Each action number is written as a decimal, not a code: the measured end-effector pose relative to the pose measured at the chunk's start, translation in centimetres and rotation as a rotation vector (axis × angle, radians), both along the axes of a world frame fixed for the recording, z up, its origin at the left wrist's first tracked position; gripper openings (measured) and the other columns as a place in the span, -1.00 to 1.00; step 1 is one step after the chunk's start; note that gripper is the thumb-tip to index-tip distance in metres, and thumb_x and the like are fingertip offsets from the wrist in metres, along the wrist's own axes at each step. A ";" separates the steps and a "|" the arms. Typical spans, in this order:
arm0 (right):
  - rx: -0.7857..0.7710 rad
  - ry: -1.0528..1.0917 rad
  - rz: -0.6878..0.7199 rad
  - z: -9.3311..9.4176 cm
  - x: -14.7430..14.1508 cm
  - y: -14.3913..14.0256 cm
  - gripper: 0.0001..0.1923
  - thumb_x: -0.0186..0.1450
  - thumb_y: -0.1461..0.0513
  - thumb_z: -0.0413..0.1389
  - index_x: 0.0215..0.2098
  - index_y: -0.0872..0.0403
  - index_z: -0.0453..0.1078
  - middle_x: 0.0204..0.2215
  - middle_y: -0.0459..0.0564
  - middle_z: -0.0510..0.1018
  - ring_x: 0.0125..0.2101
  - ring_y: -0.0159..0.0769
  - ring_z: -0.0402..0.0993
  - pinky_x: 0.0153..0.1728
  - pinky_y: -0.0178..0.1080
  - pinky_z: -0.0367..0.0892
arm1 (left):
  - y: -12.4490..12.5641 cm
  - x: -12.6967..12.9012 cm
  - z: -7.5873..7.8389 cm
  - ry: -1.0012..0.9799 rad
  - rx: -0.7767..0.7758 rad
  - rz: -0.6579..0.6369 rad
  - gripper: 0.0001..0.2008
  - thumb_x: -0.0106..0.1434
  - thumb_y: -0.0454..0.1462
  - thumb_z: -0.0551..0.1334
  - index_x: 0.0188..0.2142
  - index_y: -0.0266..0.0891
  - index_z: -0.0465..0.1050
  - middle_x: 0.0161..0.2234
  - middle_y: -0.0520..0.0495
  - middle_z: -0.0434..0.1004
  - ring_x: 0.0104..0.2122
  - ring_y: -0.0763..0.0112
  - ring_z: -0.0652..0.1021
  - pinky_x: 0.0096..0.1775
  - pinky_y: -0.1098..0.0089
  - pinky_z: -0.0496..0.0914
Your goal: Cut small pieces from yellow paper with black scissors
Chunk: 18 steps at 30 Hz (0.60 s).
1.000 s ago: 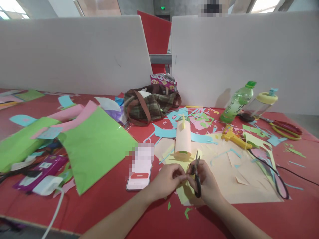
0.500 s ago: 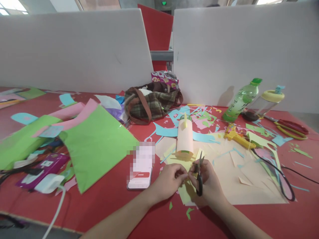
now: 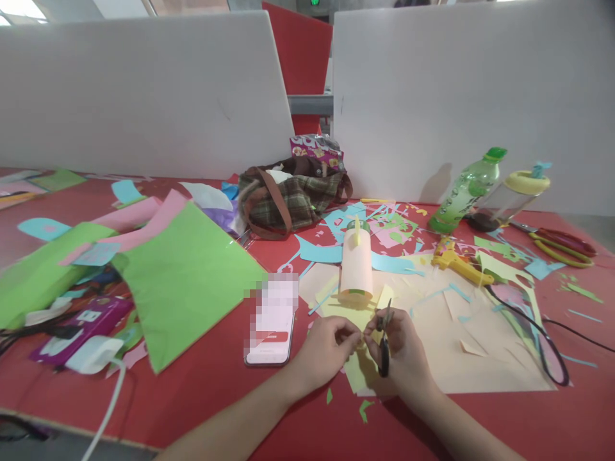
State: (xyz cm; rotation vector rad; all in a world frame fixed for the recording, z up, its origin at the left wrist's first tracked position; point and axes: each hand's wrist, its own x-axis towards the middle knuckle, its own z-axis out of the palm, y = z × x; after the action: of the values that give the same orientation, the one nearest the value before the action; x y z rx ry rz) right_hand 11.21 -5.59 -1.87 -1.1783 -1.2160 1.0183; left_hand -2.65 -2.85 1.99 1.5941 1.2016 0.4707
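So the right hand (image 3: 401, 355) is wrapped around a small pair of black scissors (image 3: 384, 342), fingers through the loops, blades pointing up and away from the person, long axis running pretty much straight front to back. The left hand (image 3: 327, 349) is right next to it, fingertips pinched shut on a little yellow paper scrap (image 3: 361, 338) and holding it at the blades, so the scrap sits just left of the scissors, between the two hands, and both hands are basically touching there. I can't really tell whether the blades are parted or closed, it's too small. Under the hands there's a pale yellow sheet (image 3: 358, 374) lying on a bigger peach sheet (image 3: 480, 349), all on the red tabletop (image 3: 206, 390). Just past the fingers stands a bottle wrapped in peach paper (image 3: 356, 269), upright. A phone (image 3: 270, 330) lies flat to the left of the left hand, and further left there's a big green sheet (image 3: 185, 275). Off to the right are a yellow glue gun (image 3: 456, 262) with its black cord (image 3: 542, 339), a green drink bottle (image 3: 464, 191) lying tilted, and red scissors (image 3: 560, 246). A plaid bag (image 3: 288, 202) sits at the back, scraps everywhere.
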 end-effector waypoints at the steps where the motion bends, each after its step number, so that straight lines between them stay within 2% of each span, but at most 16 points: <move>1: 0.002 -0.009 0.003 0.0 0.0 0.0 -0.69 0.03 0.37 0.11 -0.31 -0.02 0.14 -0.49 -0.10 0.33 -0.44 -0.28 0.32 -0.44 -0.23 0.26 | 0.0 0.0 0.0 0.006 0.006 -0.003 -0.78 0.11 -0.22 0.05 -0.49 -0.31 0.40 -0.62 0.00 0.39 -0.56 0.45 0.41 -0.50 0.49 0.29; 7: -0.009 -0.058 -0.008 0.1 0.1 -0.1 -0.69 0.03 0.40 0.10 -0.31 -0.01 0.14 -0.49 -0.10 0.33 -0.44 -0.28 0.32 -0.44 -0.23 0.24 | -0.1 0.1 0.1 0.021 -0.002 0.006 -0.76 0.11 -0.23 0.04 -0.49 -0.32 0.41 -0.55 -0.06 0.44 -0.55 0.45 0.40 -0.52 0.49 0.27; 10: -0.030 -0.056 0.004 0.1 0.1 -0.2 -0.69 0.03 0.39 0.09 -0.31 -0.01 0.15 -0.48 -0.09 0.33 -0.45 -0.29 0.32 -0.45 -0.24 0.25 | -0.2 0.1 0.1 0.016 -0.026 0.014 -0.76 0.10 -0.22 0.05 -0.51 -0.33 0.40 -0.58 -0.04 0.42 -0.58 0.47 0.39 -0.54 0.50 0.26; 14: -0.048 -0.002 0.011 0.1 0.0 0.0 -0.68 0.02 0.37 0.11 -0.31 -0.02 0.15 -0.49 -0.11 0.33 -0.47 -0.32 0.32 -0.46 -0.25 0.26 | -0.3 0.1 -0.1 -0.035 -0.091 0.023 -0.76 0.10 -0.21 0.06 -0.49 -0.33 0.39 -0.65 0.01 0.35 -0.64 0.50 0.36 -0.59 0.50 0.26; 18: -0.121 0.083 0.008 0.8 0.0 0.4 -0.70 0.02 0.33 0.14 -0.33 -0.02 0.15 -0.49 -0.13 0.32 -0.50 -0.35 0.31 -0.48 -0.28 0.27 | -0.1 0.0 -0.5 -0.139 -0.166 0.052 -0.77 0.09 -0.20 0.07 -0.49 -0.34 0.37 -0.63 0.02 0.33 -0.64 0.52 0.35 -0.60 0.51 0.27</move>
State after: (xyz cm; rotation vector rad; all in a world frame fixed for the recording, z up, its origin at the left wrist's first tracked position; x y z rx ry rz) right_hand 11.26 -5.18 -1.07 -1.2129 -1.1081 1.1487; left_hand -2.63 -2.91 1.49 1.3695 1.1482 0.4935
